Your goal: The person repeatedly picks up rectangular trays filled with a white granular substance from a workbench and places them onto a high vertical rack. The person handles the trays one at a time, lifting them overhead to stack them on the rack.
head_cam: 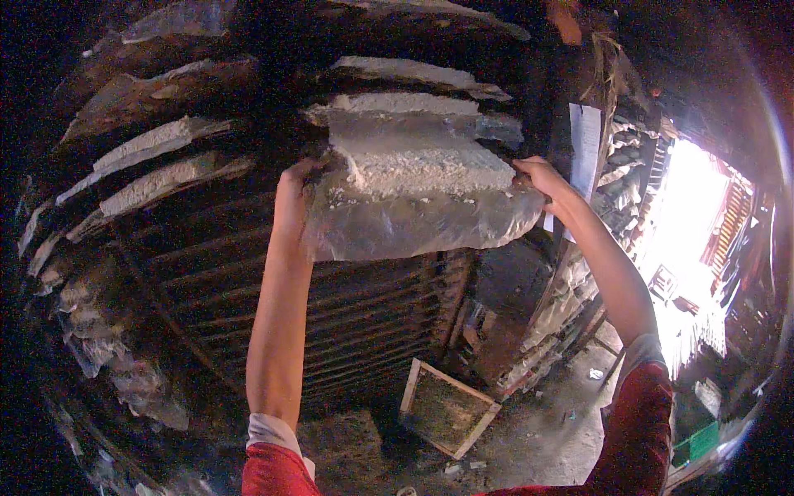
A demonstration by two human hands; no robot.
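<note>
A wide slab of white, crumbly material [428, 167] lies on a clear plastic sheet [422, 226] whose front edge hangs down. My left hand [304, 170] grips the left side of the sheet, its fingers partly lost in shadow. At the right side, my right hand [539, 177] pinches the sheet's edge beside the slab. Both arms reach up and forward. Just behind the held slab, more white slabs [406, 102] on plastic rest on dark shelf levels.
Further slabs on plastic [158, 183] fill rack levels at the left. Slatted empty-looking shelves [298, 310] run below my arms. A wood-framed screen [450, 409] leans near the floor. Papers [585, 149] hang on a post at the right, beside stacked plastic-wrapped material and a bright opening.
</note>
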